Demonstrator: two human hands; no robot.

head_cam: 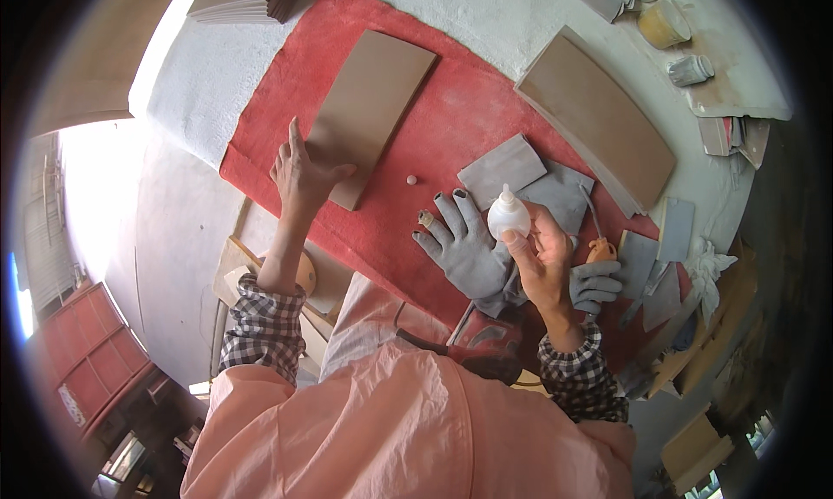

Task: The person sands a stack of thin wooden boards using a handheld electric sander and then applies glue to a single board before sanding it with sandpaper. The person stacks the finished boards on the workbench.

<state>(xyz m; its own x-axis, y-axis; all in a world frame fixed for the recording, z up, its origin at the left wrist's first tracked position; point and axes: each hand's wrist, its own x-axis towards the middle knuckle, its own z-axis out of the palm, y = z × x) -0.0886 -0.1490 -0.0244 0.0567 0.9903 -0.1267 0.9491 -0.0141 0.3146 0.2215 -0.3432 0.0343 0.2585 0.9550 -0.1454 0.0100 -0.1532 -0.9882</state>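
Observation:
My right hand (546,255) grips a white plastic squeeze bottle (509,218) with a narrow nozzle pointing away from me. On the left, my left hand (306,173) spreads over the near left part of a flat brown board (374,108); whether it presses on the surface I cannot tell. The board lies on a red cloth (449,115). A small round whitish piece (411,180), perhaps a cap, rests on the cloth between board and bottle. Beside the bottle lies a grey work glove (465,248) with worn fingertips.
A stack of brown boards (599,118) stands at right, another stack (241,1) at the far left. Grey sandpaper sheets (502,171), an orange-handled tool (600,248) and a second glove (593,284) lie near my right hand. A yellow tub (664,24) and a small jar (690,71) sit far right.

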